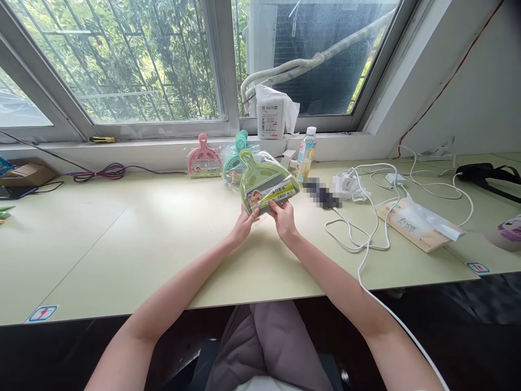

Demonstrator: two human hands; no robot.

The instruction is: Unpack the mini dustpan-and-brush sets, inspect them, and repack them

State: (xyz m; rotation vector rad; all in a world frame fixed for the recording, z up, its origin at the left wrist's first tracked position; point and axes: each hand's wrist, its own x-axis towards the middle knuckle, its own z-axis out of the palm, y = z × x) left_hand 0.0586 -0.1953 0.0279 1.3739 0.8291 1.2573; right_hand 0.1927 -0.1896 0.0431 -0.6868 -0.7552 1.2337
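Note:
Between my two hands is a green dustpan and brush set (262, 176) in clear wrap, tilted with its handle up and away from me. A printed label and grey bristles run along its lower edge. My left hand (244, 221) grips the lower left corner, and my right hand (284, 218) grips the lower right part, thumb on the front. Behind it, a teal dustpan set (234, 162) in wrap is partly hidden. To the left of that, a pink dustpan set (204, 158) leans upright against the wall under the window.
A drink bottle (306, 154), a white charger (345, 184) and looped white cables (368, 247) are to the right on the table (122, 244). A tissue pack (419, 222) lies beyond them. Bundled cable (109, 171) and a cardboard box (30, 175) sit at left; another tissue pack (271, 117) stands on the sill.

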